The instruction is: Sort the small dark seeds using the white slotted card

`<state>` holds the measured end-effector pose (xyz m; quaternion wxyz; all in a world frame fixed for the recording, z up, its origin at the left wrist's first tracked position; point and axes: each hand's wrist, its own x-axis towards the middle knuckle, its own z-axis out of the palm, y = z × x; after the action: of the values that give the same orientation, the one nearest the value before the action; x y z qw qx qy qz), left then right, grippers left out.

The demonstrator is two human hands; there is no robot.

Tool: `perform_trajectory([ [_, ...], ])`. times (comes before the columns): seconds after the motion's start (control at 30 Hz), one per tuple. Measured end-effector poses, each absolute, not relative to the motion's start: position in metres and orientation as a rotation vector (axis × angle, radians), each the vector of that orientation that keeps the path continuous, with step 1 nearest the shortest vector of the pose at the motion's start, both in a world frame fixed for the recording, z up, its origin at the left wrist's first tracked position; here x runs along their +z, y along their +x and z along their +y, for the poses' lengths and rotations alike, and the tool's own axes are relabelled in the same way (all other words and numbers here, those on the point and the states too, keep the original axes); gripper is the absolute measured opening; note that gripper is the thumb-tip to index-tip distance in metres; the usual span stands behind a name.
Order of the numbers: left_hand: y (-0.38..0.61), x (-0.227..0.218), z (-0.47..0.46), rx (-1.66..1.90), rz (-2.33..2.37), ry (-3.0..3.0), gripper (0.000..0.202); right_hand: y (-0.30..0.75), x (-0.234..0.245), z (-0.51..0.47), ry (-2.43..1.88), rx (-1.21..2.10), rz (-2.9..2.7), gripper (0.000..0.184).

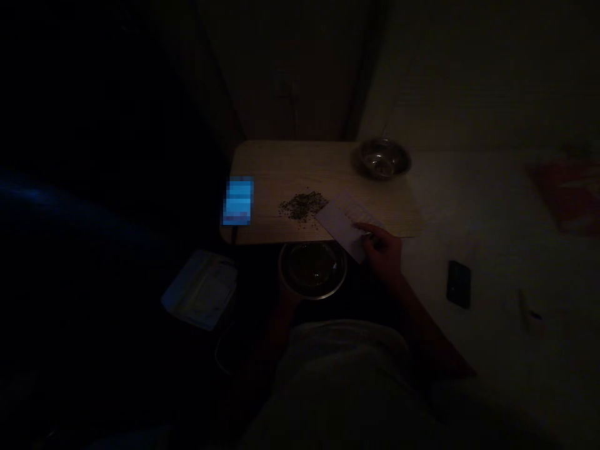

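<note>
The scene is very dark. My left hand (289,299) grips the lower left rim of a round metal bowl (322,292), held just below the near edge of a small wooden table (267,162). Its fingers are mostly hidden. My right hand (382,247) is closed on a pale sheet of paper (340,222), index finger stretched along it. The paper lies slanted over the table's edge, its left corner touching a scattered pile of small dark grains (304,206). What the bowl contains is too dim to make out.
Another metal bowl (384,159) stands at the table's back right. A lit screen (238,201) is at the left end. Below left lies a pale, flat-looking object (201,290). On the pale surface at right are a dark phone (459,284) and a red item (569,194).
</note>
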<state>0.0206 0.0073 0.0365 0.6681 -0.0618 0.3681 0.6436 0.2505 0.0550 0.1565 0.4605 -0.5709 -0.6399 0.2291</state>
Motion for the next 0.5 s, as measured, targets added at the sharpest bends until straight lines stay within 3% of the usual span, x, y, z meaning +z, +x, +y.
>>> perform_trajectory([
  [0.5,0.021,0.0327,0.008,1.509,0.864,-0.101,0.046,0.2565,0.1602,0.0505,-1.371,0.593,-1.576,0.034],
])
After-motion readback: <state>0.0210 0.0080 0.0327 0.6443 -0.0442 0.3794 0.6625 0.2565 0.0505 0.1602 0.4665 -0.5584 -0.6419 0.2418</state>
